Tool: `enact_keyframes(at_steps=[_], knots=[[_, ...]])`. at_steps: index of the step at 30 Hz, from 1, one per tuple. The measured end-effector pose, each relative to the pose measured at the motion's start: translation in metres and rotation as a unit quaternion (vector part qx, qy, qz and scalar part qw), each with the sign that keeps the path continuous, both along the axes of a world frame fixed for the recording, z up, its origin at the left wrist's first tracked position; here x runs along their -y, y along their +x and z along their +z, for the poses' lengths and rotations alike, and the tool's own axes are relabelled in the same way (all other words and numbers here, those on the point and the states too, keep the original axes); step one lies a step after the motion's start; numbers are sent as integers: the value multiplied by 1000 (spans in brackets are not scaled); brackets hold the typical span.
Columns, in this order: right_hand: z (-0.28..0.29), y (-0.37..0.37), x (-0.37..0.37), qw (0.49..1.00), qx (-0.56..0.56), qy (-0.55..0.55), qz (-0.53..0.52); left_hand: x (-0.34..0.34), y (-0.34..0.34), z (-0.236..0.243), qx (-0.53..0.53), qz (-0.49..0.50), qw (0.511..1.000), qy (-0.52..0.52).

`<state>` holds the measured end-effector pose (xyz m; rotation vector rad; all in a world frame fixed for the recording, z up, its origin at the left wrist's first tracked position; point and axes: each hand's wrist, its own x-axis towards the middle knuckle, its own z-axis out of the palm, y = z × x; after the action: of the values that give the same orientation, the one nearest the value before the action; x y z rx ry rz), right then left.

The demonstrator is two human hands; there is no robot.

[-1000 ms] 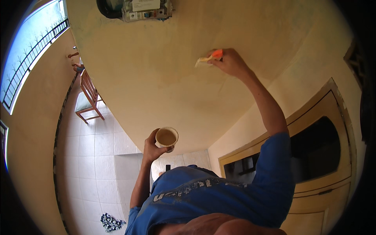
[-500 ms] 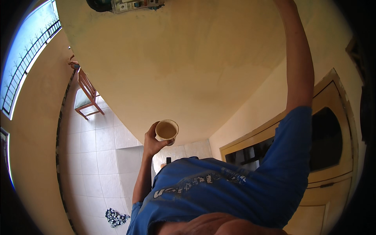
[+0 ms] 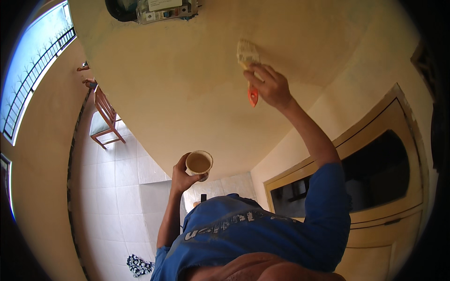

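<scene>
My right hand (image 3: 271,85) is closed round the handle of a paintbrush (image 3: 248,58), whose orange handle end points down below my fingers. Its pale, paint-covered bristles point up along the yellowish wall (image 3: 187,84); whether they press on it I cannot tell. Lower and to the left, my left hand (image 3: 183,174) grips a cup (image 3: 199,162) by its side, thumb at the front. Cream-coloured liquid shows inside, and the rim is smeared.
An electrical box (image 3: 166,10) with a black corrugated pipe (image 3: 121,11) is fixed high on the wall. A wooden door (image 3: 370,220) with dark glass stands at right. At left are a wooden chair (image 3: 107,117) and a patterned cloth (image 3: 139,265) on the tiled floor (image 3: 105,187).
My right arm has come down and left from the upper edge, bringing the hand and paintbrush into view. My left hand still holds the cup, slightly lower in the picture.
</scene>
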<state>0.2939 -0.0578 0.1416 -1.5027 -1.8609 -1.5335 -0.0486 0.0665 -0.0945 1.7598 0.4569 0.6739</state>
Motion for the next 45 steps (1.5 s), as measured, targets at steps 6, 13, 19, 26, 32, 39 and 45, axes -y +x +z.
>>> enact_keyframes(at_steps=[6,13,19,26,32,39,45], knots=[[-71,-5,11,967,-216,-129,41,-3,0,-5,-4,-12,1000,-7],[9,2,-14,891,-406,-206,-2,-5,-1,-7,-4,-28,999,-17],[115,45,-28,915,-368,-160,23,-3,1,-7,-7,-35,999,-20],[226,-12,-25,973,-229,-24,-6,-4,-3,-11,-9,-23,999,-21],[237,-9,-19,989,48,129,44,-7,6,-7,10,-58,998,-24],[98,19,-29,995,45,86,1,-3,1,-8,-4,-33,999,-17],[-3,3,-7,998,-64,23,0,-3,-1,-7,3,-32,999,-25]])
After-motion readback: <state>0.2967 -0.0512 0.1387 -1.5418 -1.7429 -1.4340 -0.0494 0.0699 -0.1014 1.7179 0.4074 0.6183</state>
